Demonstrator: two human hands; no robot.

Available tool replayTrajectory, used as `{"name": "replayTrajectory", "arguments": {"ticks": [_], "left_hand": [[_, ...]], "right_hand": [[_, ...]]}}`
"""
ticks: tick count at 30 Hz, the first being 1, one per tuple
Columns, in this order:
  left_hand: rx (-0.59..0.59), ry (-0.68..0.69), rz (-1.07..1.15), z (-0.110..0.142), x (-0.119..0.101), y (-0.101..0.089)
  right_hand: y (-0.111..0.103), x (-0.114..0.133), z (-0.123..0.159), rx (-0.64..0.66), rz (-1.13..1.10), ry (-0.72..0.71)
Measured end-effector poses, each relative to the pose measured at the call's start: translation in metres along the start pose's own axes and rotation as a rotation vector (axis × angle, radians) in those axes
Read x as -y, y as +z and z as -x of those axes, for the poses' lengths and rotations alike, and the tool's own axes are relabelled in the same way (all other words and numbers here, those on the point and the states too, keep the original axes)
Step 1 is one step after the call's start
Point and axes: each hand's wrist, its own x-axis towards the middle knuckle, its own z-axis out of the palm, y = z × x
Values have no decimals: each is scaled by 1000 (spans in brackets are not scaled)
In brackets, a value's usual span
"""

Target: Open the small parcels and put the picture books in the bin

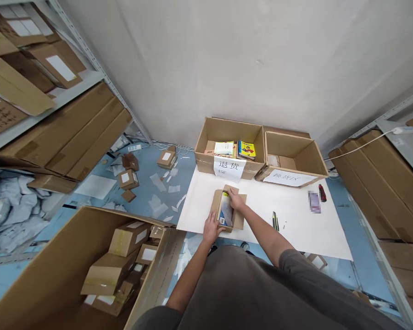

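Note:
A small cardboard box (240,220) lies with its flaps spread on the white table in front of me. Inside it sits a book (224,211) with a blue and yellow cover and a barcode, partly covered by something greyish. My left hand (212,228) grips the near left corner of this box, thumb along the near edge. Over the box's upper right side, my right hand (237,200) has its fingers curled at the top of the book; the fingertips are partly hidden.
Behind stand a large carton (189,162) holding books and another carton (296,158), both with paper signs. A utility knife (275,221) and a red-black tool (322,193) lie on the white table (196,201). At left, a big carton (55,256) contains several parcels.

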Motion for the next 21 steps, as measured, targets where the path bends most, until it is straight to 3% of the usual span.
{"name": "replayTrajectory", "arguments": {"ticks": [5, 10, 15, 21], "left_hand": [[-111, -11, -1, 6, -1, 4], [-141, -37, 50, 17, 18, -10], [-65, -29, 85, 17, 33, -23], [-34, -43, 135, 14, 35, -22]], "right_hand": [[17, 2, 6, -200, 57, -99], [49, 11, 6, 104, 174, -70], [73, 23, -24, 257, 208, 35], [82, 22, -43, 391, 249, 191]]}}
